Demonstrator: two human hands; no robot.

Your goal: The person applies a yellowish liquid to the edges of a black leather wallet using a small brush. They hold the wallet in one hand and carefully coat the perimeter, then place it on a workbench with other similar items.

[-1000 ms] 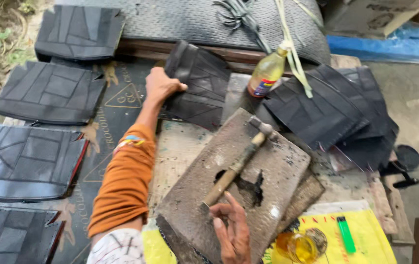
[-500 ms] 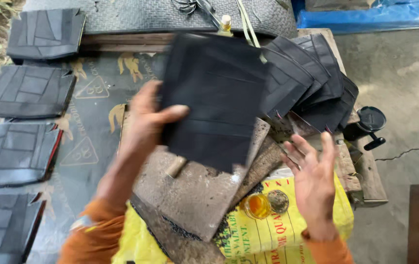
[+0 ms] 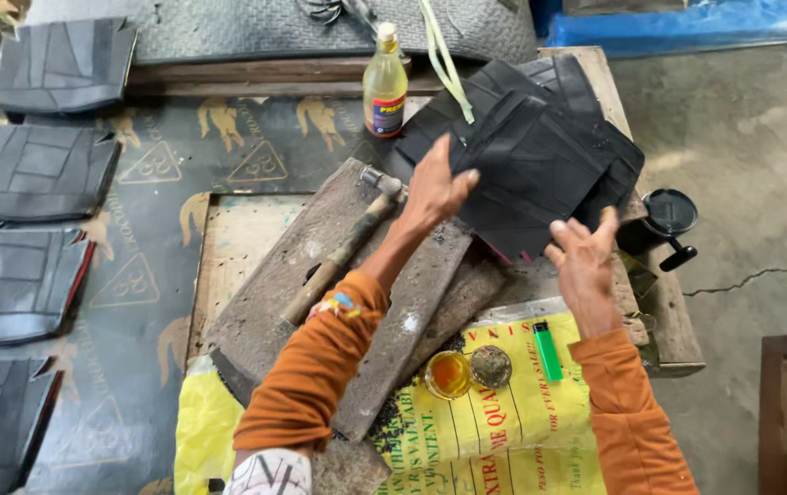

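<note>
My left hand [image 3: 435, 188] grips the left edge of a black rubber sheet [image 3: 526, 179] and holds it over a pile of similar black sheets [image 3: 595, 119] at the right of the work board. To the right, my right hand [image 3: 586, 257] has its fingers spread at the sheet's lower right corner, with nothing in it. A wooden-handled hammer [image 3: 343, 252] lies across a grey stone slab [image 3: 384, 321] under my left forearm.
A bottle of yellow liquid [image 3: 384, 87] stands at the back. A small open tin of yellow glue [image 3: 448, 374], its lid [image 3: 490, 367] and a green lighter [image 3: 548, 350] rest on a yellow sack [image 3: 504, 426]. Stitched black panels [image 3: 36, 170] lie at the left. A black round tool [image 3: 670, 215] sits by the right edge.
My left hand lifted the black sheet from the back and has carried it right, lowering it over the pile. My right hand left the slab and rose beside the sheet.
</note>
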